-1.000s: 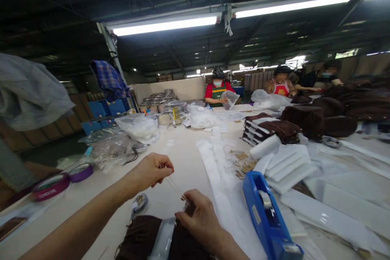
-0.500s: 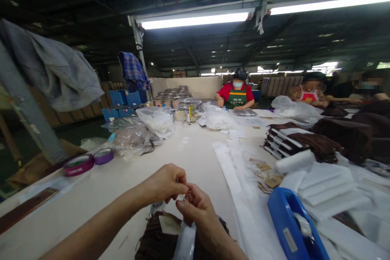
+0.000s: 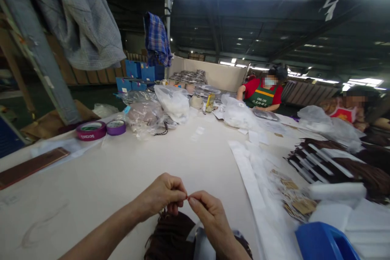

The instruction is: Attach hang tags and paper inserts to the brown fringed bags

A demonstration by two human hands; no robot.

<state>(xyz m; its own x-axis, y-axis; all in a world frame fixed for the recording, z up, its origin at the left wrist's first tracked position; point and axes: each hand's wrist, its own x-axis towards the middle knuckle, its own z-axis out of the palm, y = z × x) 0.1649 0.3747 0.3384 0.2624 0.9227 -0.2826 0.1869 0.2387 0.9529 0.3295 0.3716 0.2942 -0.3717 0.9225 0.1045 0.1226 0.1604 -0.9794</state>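
Your left hand [image 3: 161, 195] and right hand [image 3: 207, 216] meet tip to tip, fingers pressed together, pinching something too fine to see, possibly thread. Right under them, at the near edge of the white surface [image 3: 122, 170], lies a dark brown knit piece [image 3: 169, 237], partly in a clear bag [image 3: 201, 248]. Blue tape dispenser [image 3: 326, 245] near right, brown paper tags [image 3: 300, 205] beyond. Far left, magenta tape roll [image 3: 91, 130], print blurred. Far side, a person's green apron [image 3: 260, 97], white lettering unreadable.
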